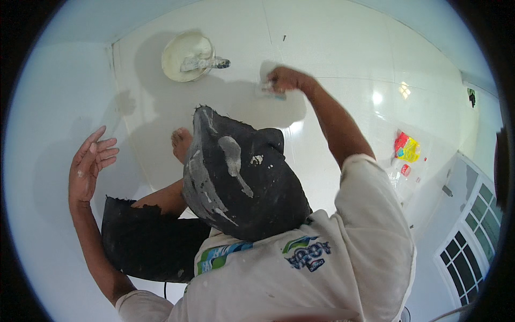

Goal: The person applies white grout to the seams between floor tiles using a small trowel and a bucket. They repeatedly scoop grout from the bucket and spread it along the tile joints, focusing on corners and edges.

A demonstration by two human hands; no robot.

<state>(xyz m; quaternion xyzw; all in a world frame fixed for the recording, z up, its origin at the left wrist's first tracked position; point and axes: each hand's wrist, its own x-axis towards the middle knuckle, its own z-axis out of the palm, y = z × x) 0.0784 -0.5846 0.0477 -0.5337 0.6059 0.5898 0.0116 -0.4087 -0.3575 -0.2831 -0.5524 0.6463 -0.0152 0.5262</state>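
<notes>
Right grip (284, 79): fingers curled and closed around a pale flat piece (276, 95), above or at the glossy floor; contact between the piece and the floor cannot be told.
Pale flat piece: thin, whitish and partly see-through, with a faint blue-green tint, jutting out below the fingers; blurred, so its exact kind, its long axis and the way it points are unclear.
Left grip (92, 158): nothing in it, fingers loosely spread and pointing up and to the right, in front of the smooth pale wall (59, 91); whether it touches the wall cannot be told.
Bucket (167, 61): round, whitish, open at the top, standing on the floor ahead of the person, to the left of the right grip.
Paste: creamy white and lumpy, inside the bucket.
Spatula (205, 63): flat, paste-smeared blade to the left in the bucket; dark, white-spattered handle to the right, passing over the rim; long axis roughly crosswise.
Floor (332, 59): large pale tiles, shiny, thin straight joints, a small dark screw-like piece (284, 38) lying on it.
Wrapper (407, 147): crumpled red and yellow packaging, on the floor to the right.
Trousers (241, 177): black cloth, frayed hems, dried grey-white smears over the bent knee.
</notes>
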